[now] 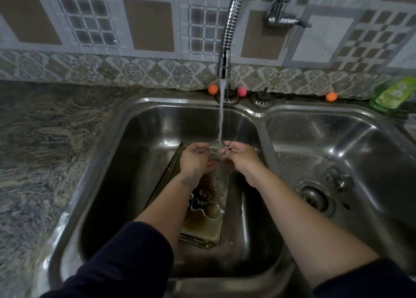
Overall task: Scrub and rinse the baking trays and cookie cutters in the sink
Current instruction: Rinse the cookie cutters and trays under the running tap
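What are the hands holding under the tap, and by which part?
A metal cookie cutter, held under the running water: the left hand pinches its left edge and the right hand its right edge, over the baking tray in the sink.

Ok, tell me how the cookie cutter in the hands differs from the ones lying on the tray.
The held cookie cutter is up under the running water, pinched between the left hand and right hand; the cutters on the tray lie untouched in brownish water. The held one is being rinsed; the others sit over the dirty baking tray. All are thin, shiny metal outlines.
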A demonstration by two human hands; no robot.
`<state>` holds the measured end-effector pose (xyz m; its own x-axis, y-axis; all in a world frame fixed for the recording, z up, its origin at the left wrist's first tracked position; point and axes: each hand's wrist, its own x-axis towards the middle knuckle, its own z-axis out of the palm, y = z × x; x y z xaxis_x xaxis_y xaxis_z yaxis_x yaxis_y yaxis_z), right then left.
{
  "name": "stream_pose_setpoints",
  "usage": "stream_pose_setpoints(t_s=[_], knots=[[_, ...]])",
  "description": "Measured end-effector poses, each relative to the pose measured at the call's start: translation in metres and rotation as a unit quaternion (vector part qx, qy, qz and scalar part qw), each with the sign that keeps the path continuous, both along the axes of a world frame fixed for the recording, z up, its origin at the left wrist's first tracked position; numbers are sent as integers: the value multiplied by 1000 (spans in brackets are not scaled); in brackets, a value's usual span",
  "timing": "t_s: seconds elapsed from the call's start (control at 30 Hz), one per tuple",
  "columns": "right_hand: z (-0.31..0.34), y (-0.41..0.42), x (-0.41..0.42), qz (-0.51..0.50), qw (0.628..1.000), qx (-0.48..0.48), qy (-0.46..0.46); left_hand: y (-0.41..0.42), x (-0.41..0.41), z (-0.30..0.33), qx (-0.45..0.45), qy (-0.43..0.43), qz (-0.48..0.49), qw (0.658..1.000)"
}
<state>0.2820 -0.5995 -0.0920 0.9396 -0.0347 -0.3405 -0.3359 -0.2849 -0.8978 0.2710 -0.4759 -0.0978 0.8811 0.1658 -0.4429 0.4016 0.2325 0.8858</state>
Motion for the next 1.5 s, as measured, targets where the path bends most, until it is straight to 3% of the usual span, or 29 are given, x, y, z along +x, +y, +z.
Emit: stream_pose_setpoints(t_s=[0.13,0.17,0.43,0.67,0.73,0.87,1.03,1.13,1.23,1.37,1.5], knots=[[-2,-7,-6,-26,991,117,58,0,-5,-1,-26,-35,-28,999],[-4,-9,-7,-28,992,110,45,0,-7,0,-42,-38,-31,998],[7,-16,-14,79,994,-29,-66,-6,-8,-1,-31,-45,-63,996],[11,-8,-14,111,953,-219,-179,-9,-8,12,-82,-86,-41,992],[16,-12,-15,113,940,-250,-206,-15,-9,17,-56,-101,-42,992],[27,-40,-18,111,905,-332,-242,-36,-13,22,103,-154,-60,981],[29,-105,-26,23,913,-344,-217,-87,-20,30,307,-219,-156,913],[17,-151,-30,-31,924,-345,-163,-122,-18,17,426,-253,-268,826],[2,-197,-35,-68,928,-353,-96,-145,-17,4,540,-148,-366,743],[-34,-254,-45,-100,937,-334,8,-160,-22,-3,628,-118,-356,682],[-63,-296,-48,-155,937,-307,55,-162,-22,-4,671,-118,-330,653]])
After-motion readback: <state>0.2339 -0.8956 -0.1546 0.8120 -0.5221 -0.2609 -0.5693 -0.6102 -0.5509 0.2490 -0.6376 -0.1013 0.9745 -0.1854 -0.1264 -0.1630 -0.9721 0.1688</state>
